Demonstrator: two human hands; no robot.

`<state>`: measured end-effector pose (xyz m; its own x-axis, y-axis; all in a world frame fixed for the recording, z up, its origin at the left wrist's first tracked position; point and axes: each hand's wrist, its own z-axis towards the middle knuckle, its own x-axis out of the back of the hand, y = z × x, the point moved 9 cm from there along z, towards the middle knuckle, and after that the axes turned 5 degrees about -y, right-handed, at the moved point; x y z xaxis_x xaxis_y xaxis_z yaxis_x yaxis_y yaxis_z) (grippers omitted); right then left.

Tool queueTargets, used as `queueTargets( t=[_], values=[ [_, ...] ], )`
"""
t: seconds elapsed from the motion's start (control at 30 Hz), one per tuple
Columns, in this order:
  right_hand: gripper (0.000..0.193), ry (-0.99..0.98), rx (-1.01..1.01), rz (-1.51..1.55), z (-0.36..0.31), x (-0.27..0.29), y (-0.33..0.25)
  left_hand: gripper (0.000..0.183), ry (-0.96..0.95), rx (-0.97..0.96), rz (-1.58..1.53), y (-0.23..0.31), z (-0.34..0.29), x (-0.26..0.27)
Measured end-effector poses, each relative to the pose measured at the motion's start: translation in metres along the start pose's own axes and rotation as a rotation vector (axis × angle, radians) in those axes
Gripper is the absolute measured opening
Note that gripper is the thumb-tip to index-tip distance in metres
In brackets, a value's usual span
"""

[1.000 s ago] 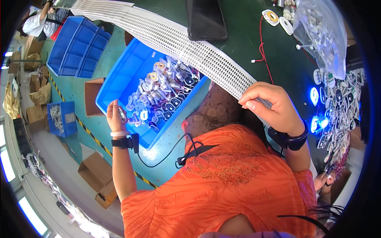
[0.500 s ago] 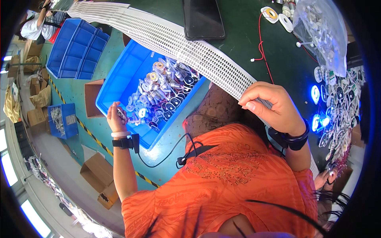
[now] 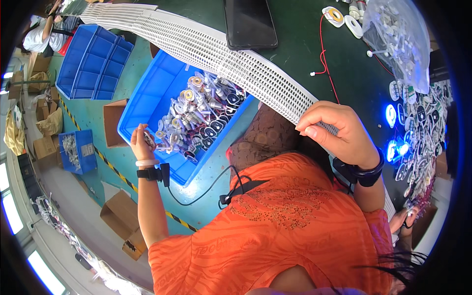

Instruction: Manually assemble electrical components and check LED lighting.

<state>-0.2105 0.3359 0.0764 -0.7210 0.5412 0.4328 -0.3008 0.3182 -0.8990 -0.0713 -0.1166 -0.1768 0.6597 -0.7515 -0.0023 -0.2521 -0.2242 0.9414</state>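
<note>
My left hand (image 3: pixel 139 141) is at the near left rim of a blue bin (image 3: pixel 132 118), fingers closed round a small white part (image 3: pixel 149 139) that shows dark and metallic bits. Its exact kind is mostly hidden by the fingers. Inside the bin lies a heap of small electronic assemblies (image 3: pixel 201 110): clear and white stems, round dark-faced discs, yellow-centred rings. At the table's edge my right hand (image 3: pixel 339 130) rests over a white perforated strip (image 3: pixel 265 73), thumb and fingers curled together. Whatever is between those fingertips, if anything, cannot be made out.
A black phone (image 3: pixel 250 24) lies on the dark green table (image 3: pixel 297 49), partly over the strip. Red wire (image 3: pixel 323 54), a clear bag of parts (image 3: pixel 398 44), blue-lit modules (image 3: pixel 391 116) and heaped discs (image 3: pixel 423 128) are on the right. Stacked blue bins (image 3: pixel 93 64) and cartons (image 3: pixel 120 216) stand left; another person (image 3: pixel 42 37) is behind.
My left hand has shifted slightly left and up at the bin's rim, its part turned a little. The bright glow beside it in the bin has gone out. My right hand stays put.
</note>
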Motion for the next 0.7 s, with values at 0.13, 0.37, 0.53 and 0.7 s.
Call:
queueTargets(
  t=[0.13, 0.37, 0.53, 0.7],
  values=[
    [0.01, 0.013, -0.009, 0.007, -0.001, -0.001, 0.001, 0.023, 0.013, -0.056, 0.084, 0.008, 0.019, 0.0],
    [0.009, 0.031, -0.002, -0.001, -0.001, -0.001, -0.001, 0.022, -0.213, -0.249, 0.515, -0.021, 0.026, -0.021],
    [0.008, 0.046, 0.014, -0.026, -0.002, -0.002, -0.002, 0.042, -0.646, 0.117, 1.104, -0.132, -0.02, -0.045],
    [0.008, 0.046, 0.017, -0.072, 0.0, -0.004, -0.003, 0.03, -0.814, 0.151, 1.301, -0.192, -0.038, -0.027]
  ],
)
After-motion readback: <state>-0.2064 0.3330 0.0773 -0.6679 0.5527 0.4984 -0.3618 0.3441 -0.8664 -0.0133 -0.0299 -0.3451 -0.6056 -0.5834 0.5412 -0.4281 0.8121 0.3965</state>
